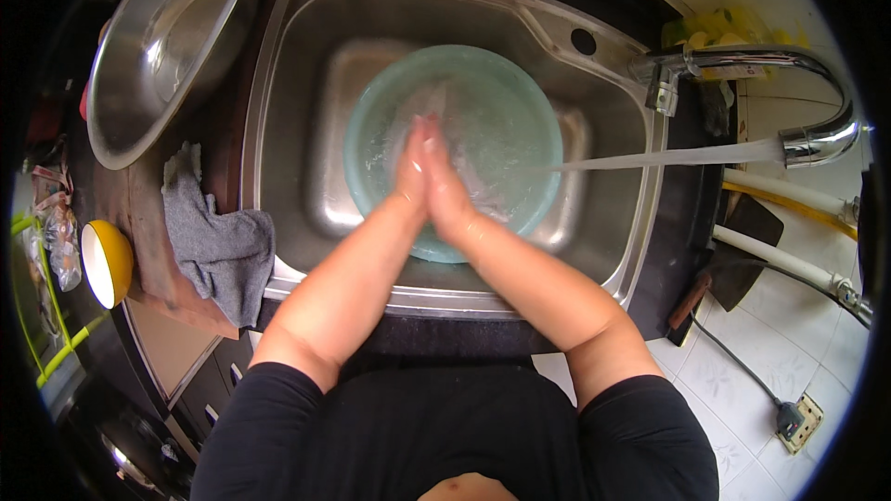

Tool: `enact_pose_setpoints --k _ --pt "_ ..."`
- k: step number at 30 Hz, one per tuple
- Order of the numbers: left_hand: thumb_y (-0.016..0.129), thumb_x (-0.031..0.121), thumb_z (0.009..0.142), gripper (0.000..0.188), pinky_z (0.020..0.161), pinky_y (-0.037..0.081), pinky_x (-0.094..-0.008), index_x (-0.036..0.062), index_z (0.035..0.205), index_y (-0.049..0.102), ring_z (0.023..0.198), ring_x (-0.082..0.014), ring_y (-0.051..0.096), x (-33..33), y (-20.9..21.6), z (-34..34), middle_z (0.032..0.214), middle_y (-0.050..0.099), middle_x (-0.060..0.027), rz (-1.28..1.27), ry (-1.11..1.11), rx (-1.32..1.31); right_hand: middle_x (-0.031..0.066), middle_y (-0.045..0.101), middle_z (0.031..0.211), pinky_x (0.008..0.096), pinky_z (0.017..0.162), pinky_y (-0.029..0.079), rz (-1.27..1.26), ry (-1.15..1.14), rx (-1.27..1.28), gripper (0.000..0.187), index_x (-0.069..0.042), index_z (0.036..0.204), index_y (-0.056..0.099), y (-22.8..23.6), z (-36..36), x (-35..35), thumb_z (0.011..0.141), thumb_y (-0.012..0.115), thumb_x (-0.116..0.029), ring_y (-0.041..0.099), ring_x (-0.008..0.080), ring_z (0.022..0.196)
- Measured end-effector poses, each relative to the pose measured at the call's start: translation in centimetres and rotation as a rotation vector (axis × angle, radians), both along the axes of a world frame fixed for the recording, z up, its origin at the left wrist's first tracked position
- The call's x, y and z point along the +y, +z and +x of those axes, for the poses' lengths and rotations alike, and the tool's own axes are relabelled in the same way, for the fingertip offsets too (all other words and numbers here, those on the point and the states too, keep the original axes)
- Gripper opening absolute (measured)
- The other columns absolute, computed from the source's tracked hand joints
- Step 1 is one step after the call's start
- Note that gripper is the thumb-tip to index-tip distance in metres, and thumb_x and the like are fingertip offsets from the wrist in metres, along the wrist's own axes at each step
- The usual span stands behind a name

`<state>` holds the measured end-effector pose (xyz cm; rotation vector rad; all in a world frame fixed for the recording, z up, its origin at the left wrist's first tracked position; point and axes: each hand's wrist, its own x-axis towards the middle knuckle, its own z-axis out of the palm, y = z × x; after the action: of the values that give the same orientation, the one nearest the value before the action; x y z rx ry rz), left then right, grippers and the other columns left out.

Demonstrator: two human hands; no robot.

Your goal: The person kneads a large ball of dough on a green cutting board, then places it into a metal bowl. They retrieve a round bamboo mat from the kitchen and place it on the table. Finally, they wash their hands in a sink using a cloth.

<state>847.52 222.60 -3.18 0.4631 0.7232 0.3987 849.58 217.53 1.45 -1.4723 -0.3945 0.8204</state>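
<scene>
Both hands were positioned palm to palm within the rim of the basin: the left hand (pixel 410 170) and the right hand (pixel 447 193) were pressed together, fingers extended toward the far side, with no clear gap between the palms. Whether anything was held between them could not be told, because blur obscured the fingers. The basin (pixel 355 148), round and pale green, sat inside the steel sink (pixel 302 111) and contained water (pixel 510 125). A pale patch (pixel 432 100) showed just beyond the fingertips; it could have been a submerged item or only disturbed water. On the right, the tap (pixel 821 144) was running, and its stream (pixel 668 157) crossed leftward to the right side of the basin. The step in hand appeared to be rubbing or rinsing, judged partway through, since the flow was on. The next move seemed to call for parting the palms low over the water, wrists inside the rim, to limit splashing. A grey cloth (pixel 218 246) lay to the left, well apart from the hands, reaching the sink's near left corner.
</scene>
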Motion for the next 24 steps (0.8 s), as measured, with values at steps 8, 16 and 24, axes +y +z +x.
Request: enact_pose_setpoints --k 8,16,24 --pt "0.038 0.031 0.090 0.046 0.099 0.029 -0.0339 0.0003 0.125 0.040 0.117 -0.0272 0.041 2.9 0.1 -0.3 0.126 0.044 -0.0174 0.579 -0.059 0.566 0.0136 0.018 0.142 0.0599 0.100 0.006 -0.694 0.765 -1.032 0.069 -0.012 0.135 0.028 -2.9 3.6 -3.7 0.081 0.046 -0.051 0.016 0.0353 0.130" --pt "0.048 0.039 0.084 0.055 0.096 0.033 -0.0384 0.0091 0.128 0.037 0.117 -0.0305 0.039 1.1 -2.3 0.4 0.130 0.036 -0.0169 0.673 -0.295 0.841 0.0194 0.051 0.114 0.0367 0.092 0.036 -0.733 0.048 -0.230 0.036 -0.005 0.109 0.055 -17.7 8.0 -4.0 0.075 0.049 -0.015 0.047 0.0329 0.108" --pt "0.045 0.042 0.086 0.043 0.084 0.043 -0.0385 0.0066 0.110 0.050 0.088 -0.0244 0.054 3.3 5.2 -1.0 0.102 0.054 -0.0120 -1.444 0.148 -0.327 0.0130 0.052 0.087 0.0359 0.068 0.045 -0.085 0.165 -0.659 0.022 -0.005 0.093 0.057 4.7 -1.3 -1.2 0.072 0.052 -0.008 0.053 0.0294 0.076"
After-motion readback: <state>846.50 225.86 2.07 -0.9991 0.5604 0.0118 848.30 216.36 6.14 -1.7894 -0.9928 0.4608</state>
